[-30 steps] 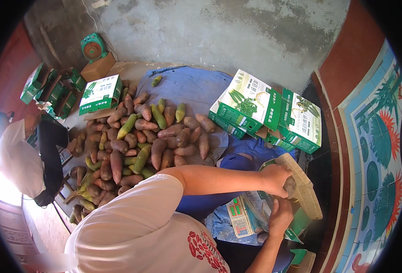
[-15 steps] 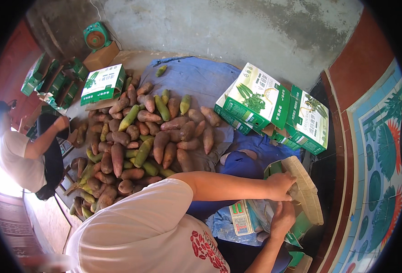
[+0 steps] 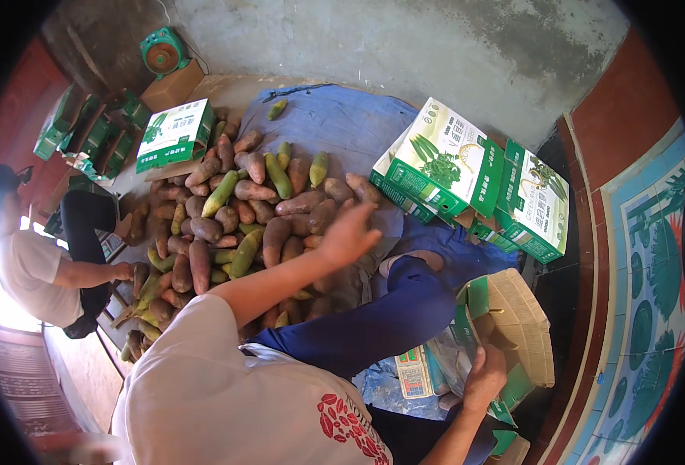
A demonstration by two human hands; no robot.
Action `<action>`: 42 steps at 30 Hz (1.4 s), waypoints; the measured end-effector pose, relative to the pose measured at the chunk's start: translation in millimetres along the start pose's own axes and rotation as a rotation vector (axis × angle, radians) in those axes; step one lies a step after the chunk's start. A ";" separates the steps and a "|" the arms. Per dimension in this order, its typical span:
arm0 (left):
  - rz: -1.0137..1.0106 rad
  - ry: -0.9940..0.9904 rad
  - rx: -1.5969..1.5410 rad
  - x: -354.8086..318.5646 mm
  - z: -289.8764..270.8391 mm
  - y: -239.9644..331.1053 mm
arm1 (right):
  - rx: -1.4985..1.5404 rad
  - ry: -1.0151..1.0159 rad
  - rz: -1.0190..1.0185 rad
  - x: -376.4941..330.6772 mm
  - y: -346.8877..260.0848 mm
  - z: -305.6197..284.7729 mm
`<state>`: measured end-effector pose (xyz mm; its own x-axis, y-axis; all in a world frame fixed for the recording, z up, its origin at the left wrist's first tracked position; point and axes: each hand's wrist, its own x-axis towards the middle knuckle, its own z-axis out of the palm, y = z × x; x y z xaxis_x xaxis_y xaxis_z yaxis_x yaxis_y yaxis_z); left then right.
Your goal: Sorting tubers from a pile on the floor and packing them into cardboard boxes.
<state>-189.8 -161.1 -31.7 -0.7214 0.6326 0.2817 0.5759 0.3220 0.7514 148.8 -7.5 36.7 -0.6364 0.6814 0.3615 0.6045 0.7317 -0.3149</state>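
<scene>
My left hand (image 3: 349, 235) reaches over the right part of a pile of radishes (image 3: 201, 263). It is slightly blurred, with fingers apart and nothing seen in them. The radishes are long and thick, some green, others dull reddish-brown. At lower right my right hand (image 3: 486, 377) closes on the near edge of an open green-and-tan carton (image 3: 524, 322); its fingertips are partly hidden. Next to that hand lies clear plastic (image 3: 449, 360). A scale with a keypad (image 3: 414, 374) stands left of the carton, by my leg in blue trousers (image 3: 373, 318).
White-and-green printed cartons (image 3: 443, 159) stand on the blue sheet (image 3: 342, 116) near the wall. Another carton (image 3: 176, 132) sits behind the pile. A seated co-worker (image 3: 36, 263) at left touches the pile's edge. A green fan (image 3: 163, 53) rests on a brown box (image 3: 172, 87).
My left hand has left the carton, where it held something brownish, and swung left over the pile, opening. My right hand stays at the carton. The co-worker's hand has lowered to the pile.
</scene>
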 end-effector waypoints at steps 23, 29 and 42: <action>-0.202 0.387 0.654 -56.0 -87.1 -154.6 | 0.002 -0.114 0.085 0.5 -1.0 1.2; -0.368 0.203 0.711 -95.9 -71.4 -185.0 | -0.016 -0.030 0.021 0.4 5.6 7.4; -0.705 -0.509 0.541 -135.3 -22.7 -179.1 | -0.020 -0.031 0.031 1.4 9.6 9.3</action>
<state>-204.1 -320.3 -190.8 -0.7865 0.3598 -0.5019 0.2710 0.9314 0.2430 149.2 0.7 26.0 -0.6317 0.7041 0.3243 0.6331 0.7100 -0.3082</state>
